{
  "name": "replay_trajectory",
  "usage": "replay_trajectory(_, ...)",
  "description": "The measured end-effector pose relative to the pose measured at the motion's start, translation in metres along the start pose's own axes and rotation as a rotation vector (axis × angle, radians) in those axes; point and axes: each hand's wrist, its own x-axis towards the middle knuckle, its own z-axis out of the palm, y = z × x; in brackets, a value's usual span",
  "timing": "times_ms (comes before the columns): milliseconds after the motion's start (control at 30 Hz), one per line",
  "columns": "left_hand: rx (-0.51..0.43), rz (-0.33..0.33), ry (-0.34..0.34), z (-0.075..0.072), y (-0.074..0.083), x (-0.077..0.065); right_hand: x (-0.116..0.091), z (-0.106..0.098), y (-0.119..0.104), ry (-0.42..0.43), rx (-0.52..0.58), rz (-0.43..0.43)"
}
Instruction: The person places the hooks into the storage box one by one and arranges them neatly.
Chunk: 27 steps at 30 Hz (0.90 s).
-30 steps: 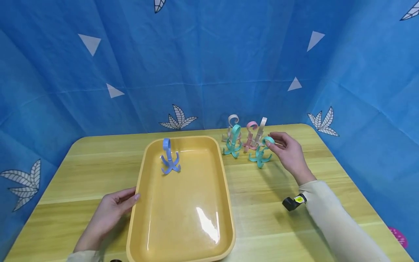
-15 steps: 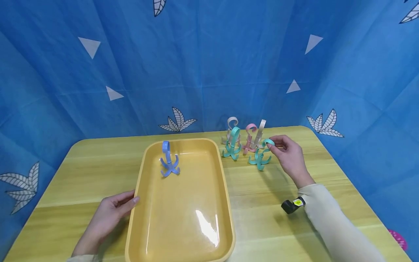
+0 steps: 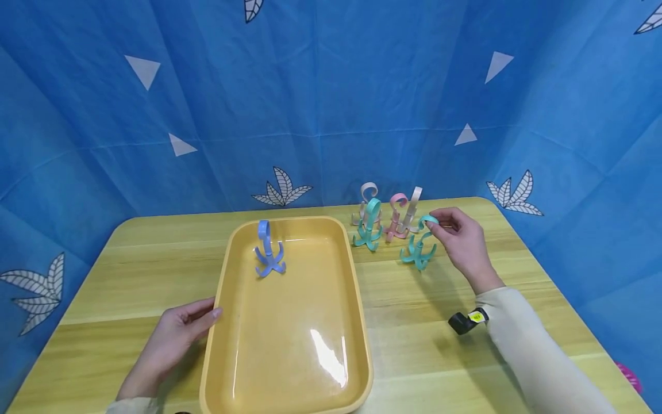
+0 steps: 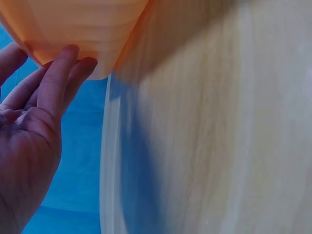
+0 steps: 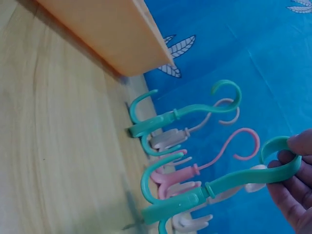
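Observation:
My right hand (image 3: 464, 244) pinches the curled top of a green rotating hook hanger (image 3: 419, 253), whose claws point downward. In the right wrist view that green hanger (image 5: 234, 181) tilts across the frame, thumb and fingers at its hook. My left hand (image 3: 173, 339) grips the left rim of a yellow tray (image 3: 362, 322), thumb over the edge. Fingers (image 4: 56, 80) of that hand lie against the tray's outer wall in the left wrist view. Inside the tray, near its far left corner, a blue hook hanger (image 3: 269, 259) stands upright.
Right of the tray's far end stand another green hanger (image 3: 368, 230), a pink hanger (image 3: 396, 221) and white hangers (image 3: 412, 210), close together and partly overlapping. Behind the wooden table (image 3: 414, 356) hangs a blue patterned curtain (image 3: 320, 103).
The green hanger in my right hand has shifted slightly rightward, away from the cluster. My left hand and the tray stay in place.

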Motion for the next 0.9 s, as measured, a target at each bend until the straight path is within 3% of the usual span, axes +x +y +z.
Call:
replay_trajectory(300,-0.001,0.021,-0.006,0.0,-0.001,-0.002,-0.003,-0.007,-0.015,0.01,0.012,-0.006)
replay_trajectory(433,0.0,0.033,-0.04,-0.001,0.0,0.001,-0.003,-0.011,-0.018,0.013,-0.002,-0.016)
replay_trajectory(567,-0.026,0.02,-0.07,-0.001,0.002,0.002,-0.003,-0.015,-0.024,0.02,-0.023,-0.047)
replay_trajectory(900,-0.039,0.0,-0.062,-0.003,0.004,0.002,0.003,-0.022,-0.053,0.003,-0.091,-0.159)
